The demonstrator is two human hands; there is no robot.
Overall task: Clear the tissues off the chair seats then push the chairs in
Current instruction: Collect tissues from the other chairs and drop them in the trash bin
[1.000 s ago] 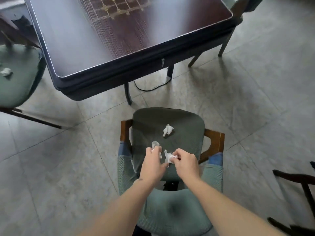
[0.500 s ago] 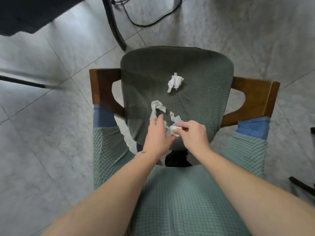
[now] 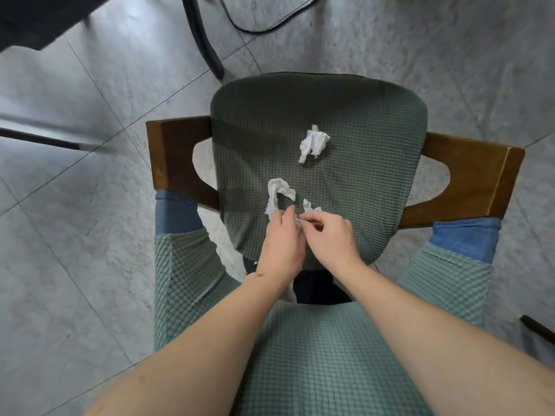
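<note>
- Against the frame from a second back, the view has tipped down and come in close: the table top that filled the upper part is now only a dark corner [image 3: 45, 16] at the top left, and the chair seat [image 3: 318, 163] fills the middle
- Both hands were already low on the seat then and remain there, close together at its near edge; the three tissues lie much as they did
- The left hand [image 3: 282, 241] has its fingers bent over the lower end of the looped tissue [image 3: 277, 193]; whether it grips that end I cannot tell
- The right hand [image 3: 330, 232] pinches a small crumpled tissue [image 3: 309, 207] between thumb and fingertips, just beside the left hand
- A third, balled tissue [image 3: 313, 142] lies alone further up the seat, apart from both hands
- The seat's far rounded edge sits close to a dark table leg [image 3: 201, 34], with a black cable [image 3: 264, 28] looping on the floor behind it
- Wooden armrests bound the seat on the left [image 3: 177, 160] and right [image 3: 474, 181]
- The green backrest cover [image 3: 318, 355] lies beneath the forearms
- Grey tiled floor [image 3: 75, 235] lies open to the left and right of the chair; a thin dark bar [image 3: 45, 139] crosses the left side and another dark piece [image 3: 537, 325] shows at the right edge
</note>
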